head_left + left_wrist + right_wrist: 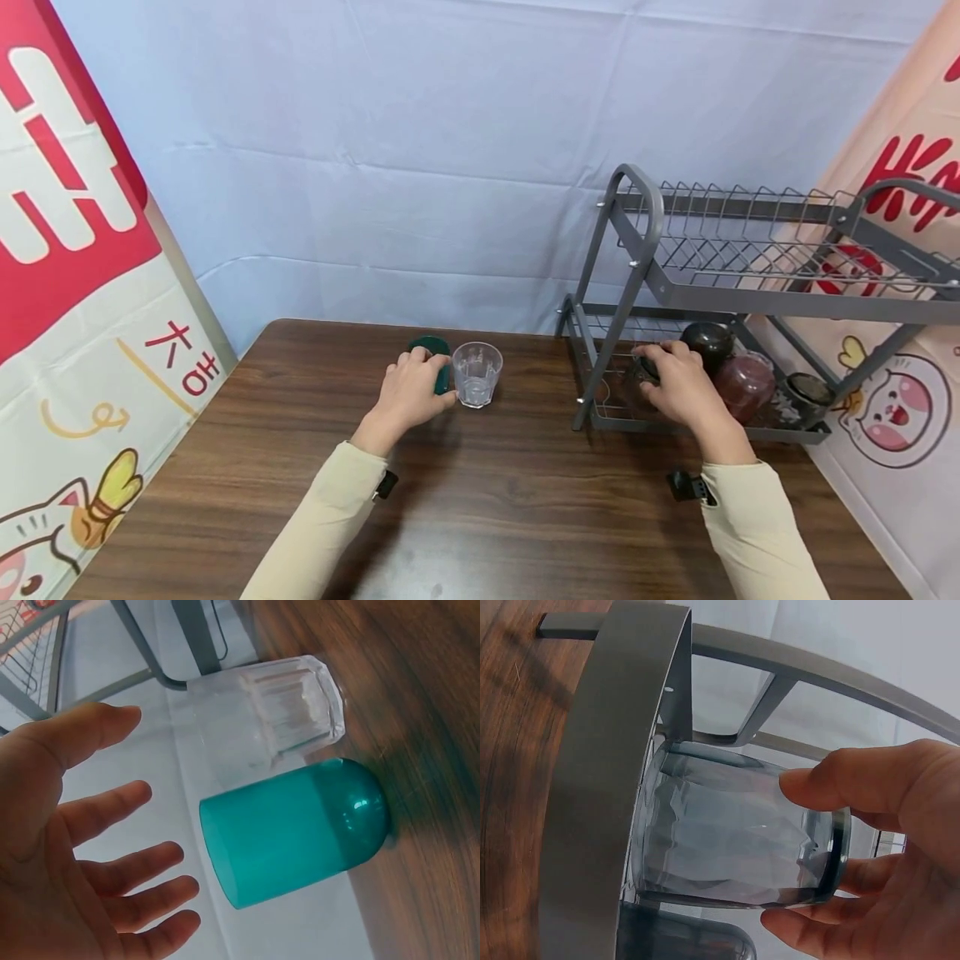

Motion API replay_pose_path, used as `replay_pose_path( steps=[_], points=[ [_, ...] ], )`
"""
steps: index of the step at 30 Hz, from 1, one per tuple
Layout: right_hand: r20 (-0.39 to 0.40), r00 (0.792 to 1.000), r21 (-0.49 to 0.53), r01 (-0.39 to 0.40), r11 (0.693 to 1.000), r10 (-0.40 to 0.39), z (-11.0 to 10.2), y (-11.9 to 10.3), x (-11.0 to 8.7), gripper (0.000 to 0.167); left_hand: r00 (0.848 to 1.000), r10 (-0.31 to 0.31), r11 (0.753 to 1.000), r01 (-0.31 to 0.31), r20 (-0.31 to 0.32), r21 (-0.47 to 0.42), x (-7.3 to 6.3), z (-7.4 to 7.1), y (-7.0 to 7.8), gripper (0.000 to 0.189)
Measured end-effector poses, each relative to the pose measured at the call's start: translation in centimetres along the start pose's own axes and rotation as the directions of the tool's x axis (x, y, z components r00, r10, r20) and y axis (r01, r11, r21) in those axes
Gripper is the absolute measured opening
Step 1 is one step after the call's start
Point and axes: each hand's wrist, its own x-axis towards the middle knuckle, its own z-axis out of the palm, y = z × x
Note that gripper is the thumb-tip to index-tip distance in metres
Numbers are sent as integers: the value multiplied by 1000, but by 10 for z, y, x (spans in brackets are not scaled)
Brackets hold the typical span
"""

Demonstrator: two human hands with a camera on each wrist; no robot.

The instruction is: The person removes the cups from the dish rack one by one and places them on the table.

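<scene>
Grey glass (735, 832) stands on end in the rack (604, 795), right hand (678, 387) pinching its top; left hand (408, 389), unclosed, faces the green cup (292, 832).

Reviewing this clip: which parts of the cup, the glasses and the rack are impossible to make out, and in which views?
Head view: much of the green cup, behind the left hand.
Head view: most of the smoky glass, behind the right hand.
Head view: the rack's right end, cut off by the right edge.
Right wrist view: the lower dark glass, cut off by the bottom edge.
</scene>
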Motion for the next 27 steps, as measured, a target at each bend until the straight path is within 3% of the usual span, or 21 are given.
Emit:
replay_pose_path(
  steps=[10, 21, 27],
  points=[
    [-6, 998, 27, 55, 998, -55, -3, -4, -14, 43, 999, 33, 999, -34, 43, 14, -9, 0, 8, 55],
    [-70, 994, 16, 90, 996, -89, -6, -10, -25, 42, 997, 55, 998, -56, 47, 17, -17, 2, 15, 55],
    [-65, 992, 19, 106, 994, -104, -7, -16, -30, 43, 997, 64, 998, -63, 40, -11, -21, 2, 20, 53]
  ],
)
